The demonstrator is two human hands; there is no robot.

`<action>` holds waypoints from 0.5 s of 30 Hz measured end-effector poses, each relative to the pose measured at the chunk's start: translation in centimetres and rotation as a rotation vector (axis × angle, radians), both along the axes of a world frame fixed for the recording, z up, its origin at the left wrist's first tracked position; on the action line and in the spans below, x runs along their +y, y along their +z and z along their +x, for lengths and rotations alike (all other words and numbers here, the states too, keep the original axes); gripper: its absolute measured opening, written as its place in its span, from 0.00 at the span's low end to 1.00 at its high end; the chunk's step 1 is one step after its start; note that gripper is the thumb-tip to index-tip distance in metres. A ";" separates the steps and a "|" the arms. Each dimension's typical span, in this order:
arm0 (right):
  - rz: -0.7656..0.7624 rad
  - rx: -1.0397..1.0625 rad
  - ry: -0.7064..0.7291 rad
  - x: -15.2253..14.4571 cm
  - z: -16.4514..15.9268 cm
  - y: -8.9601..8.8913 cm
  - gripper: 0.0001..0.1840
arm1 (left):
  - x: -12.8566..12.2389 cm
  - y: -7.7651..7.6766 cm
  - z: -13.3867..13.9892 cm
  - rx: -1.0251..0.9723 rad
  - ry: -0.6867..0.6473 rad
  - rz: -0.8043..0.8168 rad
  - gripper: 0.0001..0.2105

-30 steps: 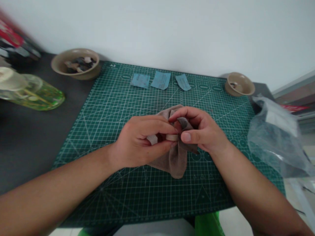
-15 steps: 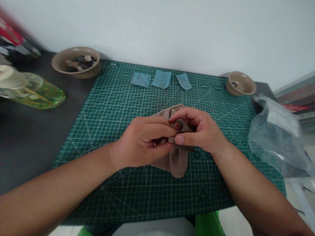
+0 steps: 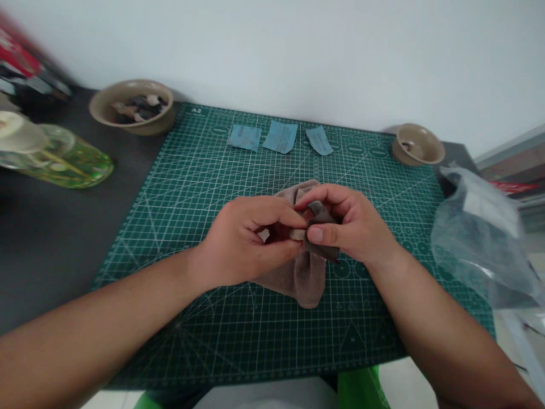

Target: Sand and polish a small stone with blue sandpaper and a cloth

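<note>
My left hand point(image 3: 242, 241) pinches a small pale beige piece point(image 3: 297, 234) between thumb and fingers; its far end is hidden. Pressed against that end is a limp, folded grey-brown scrap point(image 3: 322, 250), held by my right hand point(image 3: 355, 227) with the thumb on the near side and the fingers behind. I cannot tell whether the scrap is cloth or abrasive sheet. Both hands meet just above a crumpled brown cloth point(image 3: 310, 284), which lies on the green cutting mat point(image 3: 213, 335).
Three blue printed paper pieces point(image 3: 280, 137) lie along the mat's back. A tan bowl point(image 3: 102, 111) of dark and beige bits stands back left, beside a bottle of green-yellow liquid point(image 3: 76, 162). Back right are a smaller bowl point(image 3: 434, 152) and a clear plastic bag point(image 3: 472, 244).
My left hand has drawn slightly up, showing more of the beige piece. The grey-brown scrap has shifted a little to the right with my right fingers.
</note>
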State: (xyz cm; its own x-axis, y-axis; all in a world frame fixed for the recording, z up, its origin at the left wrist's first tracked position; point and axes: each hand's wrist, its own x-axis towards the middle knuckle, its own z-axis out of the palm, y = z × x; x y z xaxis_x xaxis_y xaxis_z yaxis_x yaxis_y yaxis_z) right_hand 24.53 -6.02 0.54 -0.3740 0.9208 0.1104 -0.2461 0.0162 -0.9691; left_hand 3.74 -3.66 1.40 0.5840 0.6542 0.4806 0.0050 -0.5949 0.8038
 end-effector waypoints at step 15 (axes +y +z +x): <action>0.334 -0.698 -0.121 -0.1 0.2 0.0 0.22 | 0.2 -1.1 0.1 0.311 0.104 0.247 0.08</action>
